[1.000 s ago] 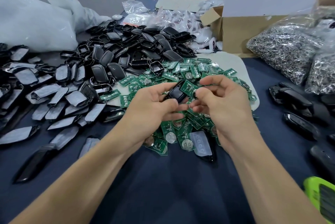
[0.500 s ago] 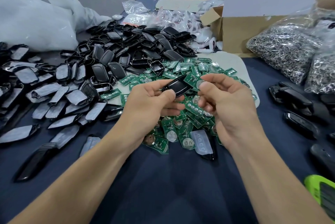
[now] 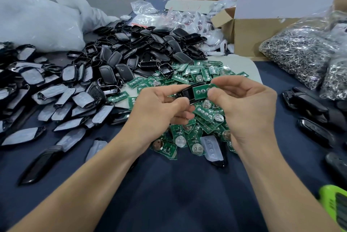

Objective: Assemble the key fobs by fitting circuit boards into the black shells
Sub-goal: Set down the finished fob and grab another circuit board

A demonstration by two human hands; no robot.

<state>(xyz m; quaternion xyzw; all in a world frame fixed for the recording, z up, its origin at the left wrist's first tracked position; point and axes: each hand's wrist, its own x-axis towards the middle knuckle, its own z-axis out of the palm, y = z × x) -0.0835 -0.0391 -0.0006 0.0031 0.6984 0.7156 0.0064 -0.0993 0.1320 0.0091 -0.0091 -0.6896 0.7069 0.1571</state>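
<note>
Covering the worktop [image 3: 178,194] is a dark blue cloth, in a cluttered workroom with cartons and chair legs at the back. A heap of empty shells [image 3: 142,49] lies far centre, a spread of green boards [image 3: 187,74] sits just in front of it, and film-covered shell halves [image 3: 56,96] lie to the left. A white plastic bag [image 3: 37,19] sits far left. A cardboard box [image 3: 262,30] and bags of metal rings [image 3: 300,53] stand at the right.

Above the green boards, the left hand [image 3: 159,107] pinches a black shell [image 3: 185,92] between thumb and curled fingers [image 3: 181,103]. The right hand [image 3: 246,107] pinches the right end of a circuit board [image 3: 201,91] between thumb and forefinger, its other fingers loosely curled. The board's left end meets the shell's open end, and both are held off the worktop between the two hands.
</note>
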